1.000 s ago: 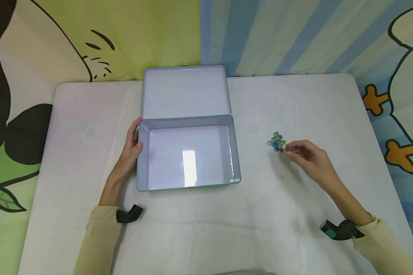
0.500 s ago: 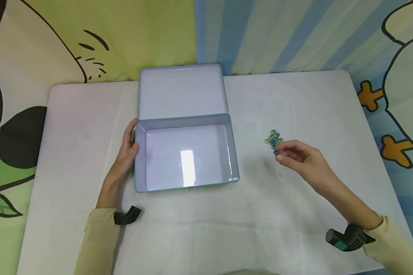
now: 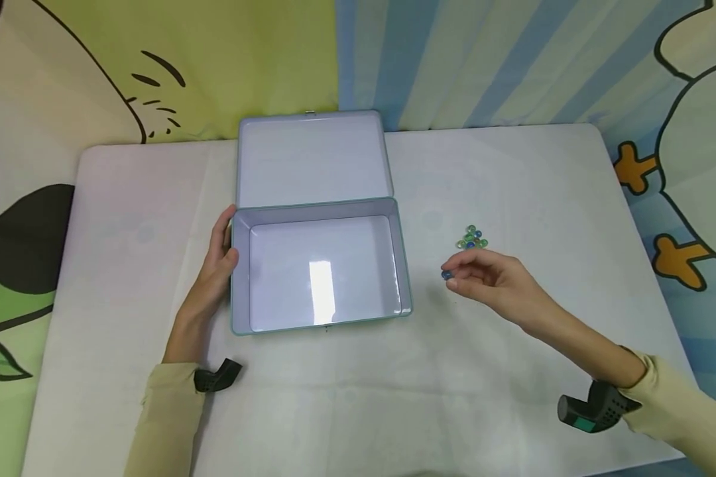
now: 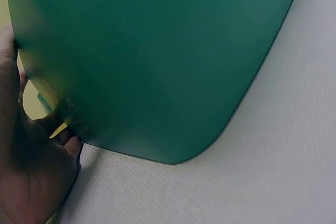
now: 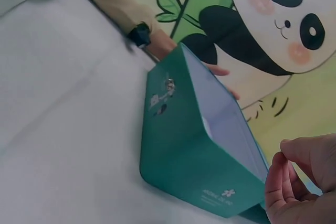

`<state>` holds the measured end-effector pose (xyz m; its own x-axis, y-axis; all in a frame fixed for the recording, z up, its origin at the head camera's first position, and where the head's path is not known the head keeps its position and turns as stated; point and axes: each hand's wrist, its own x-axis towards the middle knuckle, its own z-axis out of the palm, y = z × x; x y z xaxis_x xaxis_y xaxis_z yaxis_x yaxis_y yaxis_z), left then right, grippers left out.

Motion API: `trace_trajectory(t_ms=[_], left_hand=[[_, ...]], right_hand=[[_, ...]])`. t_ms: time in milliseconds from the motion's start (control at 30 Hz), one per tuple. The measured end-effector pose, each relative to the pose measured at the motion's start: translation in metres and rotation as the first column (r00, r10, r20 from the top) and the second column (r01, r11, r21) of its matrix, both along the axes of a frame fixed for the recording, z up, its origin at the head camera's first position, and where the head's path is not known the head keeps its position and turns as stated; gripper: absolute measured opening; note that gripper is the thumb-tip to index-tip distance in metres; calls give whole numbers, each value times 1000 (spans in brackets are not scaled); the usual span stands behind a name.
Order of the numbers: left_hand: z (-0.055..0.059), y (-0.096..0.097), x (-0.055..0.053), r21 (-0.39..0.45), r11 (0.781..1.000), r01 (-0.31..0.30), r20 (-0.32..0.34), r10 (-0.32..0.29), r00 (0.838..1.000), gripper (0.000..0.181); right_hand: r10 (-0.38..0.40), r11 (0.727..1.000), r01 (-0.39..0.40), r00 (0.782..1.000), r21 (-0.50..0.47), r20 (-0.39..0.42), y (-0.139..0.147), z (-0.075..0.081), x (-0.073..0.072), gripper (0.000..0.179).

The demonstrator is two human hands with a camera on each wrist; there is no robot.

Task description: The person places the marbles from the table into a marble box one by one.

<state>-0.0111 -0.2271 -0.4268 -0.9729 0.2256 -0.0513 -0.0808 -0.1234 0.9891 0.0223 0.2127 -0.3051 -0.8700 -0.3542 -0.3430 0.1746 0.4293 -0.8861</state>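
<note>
The right hand (image 3: pixel 494 285) pinches a small, round, blue glass marble (image 3: pixel 446 274) near the green, oblong tin box (image 3: pixel 401 265) that the left hand (image 3: pixel 209 275) rests against; probably light, hard and slippery, the marble needs a snug hold round its middle.

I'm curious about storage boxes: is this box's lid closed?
No, the lid lies swung back beyond the box, whose inside is in view.

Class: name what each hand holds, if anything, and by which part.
The right hand pinches a blue marble by its sides; the left hand touches the left wall of the box.
</note>
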Motion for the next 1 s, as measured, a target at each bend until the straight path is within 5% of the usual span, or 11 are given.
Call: trace_trajectory(t_ms=[367,700,867,1000], left_hand=[[0,-7,6,-19,1000,-20,-9,20,1000,85],[1,-6,4,-12,1000,-21,-21,21,1000,87],[1,-2,1,-9,1000,-18,-28,18,999,87],[0,3,-1,1,1000,2,-29,-2,1000,86]], right_hand=[[218,974,-219,975,-60,-32,-61,0,-25,21],[410,910,-413,910,-43,-60,-145,-8,-62,17],[472,882,-471,882,-31,16,-188,-24,-77,18],[551,834,-551,834,14,38,-216,-43,-84,17]])
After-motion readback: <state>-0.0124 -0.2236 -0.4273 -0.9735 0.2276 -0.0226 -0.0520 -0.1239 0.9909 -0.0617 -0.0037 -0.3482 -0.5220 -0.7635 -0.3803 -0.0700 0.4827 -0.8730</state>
